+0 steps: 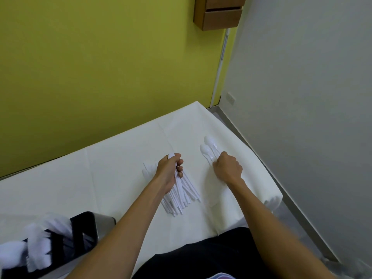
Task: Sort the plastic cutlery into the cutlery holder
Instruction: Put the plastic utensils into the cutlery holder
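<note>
Head view: a bundle of white plastic cutlery (181, 196) is being gripped by the left hand (169, 172) on the white-covered table (112, 170). Clear-wrapped white plastic spoons (209, 147) are being pinched by the right hand (228, 168). The black cutlery holder (80, 228) is being kept at the table's near-left edge.

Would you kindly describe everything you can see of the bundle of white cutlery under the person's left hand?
The bundle of white cutlery looks like thin, glossy white plastic. Many straight handles fan out toward the person, their ends uneven, lying on the white table cover. The left hand closes around the far part, so most heads are hidden; one rounded white tip shows above the fingers. The pieces overlap too much to count. A few more white pieces lie just left of the hand.
</note>
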The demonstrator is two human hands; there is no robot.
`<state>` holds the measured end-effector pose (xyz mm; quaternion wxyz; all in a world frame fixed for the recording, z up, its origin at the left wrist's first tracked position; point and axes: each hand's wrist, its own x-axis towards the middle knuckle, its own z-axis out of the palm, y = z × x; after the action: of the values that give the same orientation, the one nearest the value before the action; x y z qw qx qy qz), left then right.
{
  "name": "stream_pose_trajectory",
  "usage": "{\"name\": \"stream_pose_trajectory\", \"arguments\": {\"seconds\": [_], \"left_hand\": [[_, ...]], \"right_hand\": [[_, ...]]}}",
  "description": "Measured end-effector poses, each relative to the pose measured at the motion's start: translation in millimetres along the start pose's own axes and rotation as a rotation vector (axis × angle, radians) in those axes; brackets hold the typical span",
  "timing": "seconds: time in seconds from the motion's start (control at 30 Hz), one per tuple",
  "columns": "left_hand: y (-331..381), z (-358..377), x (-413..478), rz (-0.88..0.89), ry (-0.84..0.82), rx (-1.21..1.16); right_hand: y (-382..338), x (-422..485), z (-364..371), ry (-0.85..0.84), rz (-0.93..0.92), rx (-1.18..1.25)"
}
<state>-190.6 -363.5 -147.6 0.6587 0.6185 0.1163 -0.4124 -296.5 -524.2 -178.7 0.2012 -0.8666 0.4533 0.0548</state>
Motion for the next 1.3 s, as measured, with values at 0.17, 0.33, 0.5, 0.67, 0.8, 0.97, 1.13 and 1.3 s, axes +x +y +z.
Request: {"name": "stream_pose_trajectory", "arguments": {"seconds": [0.17, 0.33, 0.5, 0.67, 0.8, 0.97, 1.13, 1.3], "left_hand": [[-2.4, 0.5, 0.0, -0.013, -0.043, 0.032], [-3.6, 0.4, -3.0, -0.012, 0.002, 0.062], [-4.1, -3.1, -2.0, 0.038, 0.058, 0.203], [-5.3, -8.5, -0.4, 0.089, 0.105, 0.138], [-4.0, -15.5, -1.7, 0.072, 0.157, 0.103], [-3.5, -15.6, -2.8, 0.060, 0.188, 0.046], [-9.2, -14.7, -9.0, 0.043, 0.158, 0.018], [-12.4, -4.6, -14.2, 0.070, 0.124, 0.224]], "right_hand": [[-6.9, -12.0, -2.2, -0.027, -0.133, -0.168], [-15.1, -32.0, 4.4, 0.007, -0.272, -0.015], [-36.6, -53.9, -14.0, -0.274, -0.510, 0.273], [-14.4, -4.8, -19.4, -0.178, -0.226, 0.302], [5.6, 20.7, -13.0, -0.038, 0.009, 0.143], [8.7, 24.0, -7.5, -0.139, -0.064, -0.065], [-1.9, -0.6, -22.2, -0.188, -0.130, -0.040], [-38.2, -72.7, -22.1, -0.080, -0.371, 0.018]]}}
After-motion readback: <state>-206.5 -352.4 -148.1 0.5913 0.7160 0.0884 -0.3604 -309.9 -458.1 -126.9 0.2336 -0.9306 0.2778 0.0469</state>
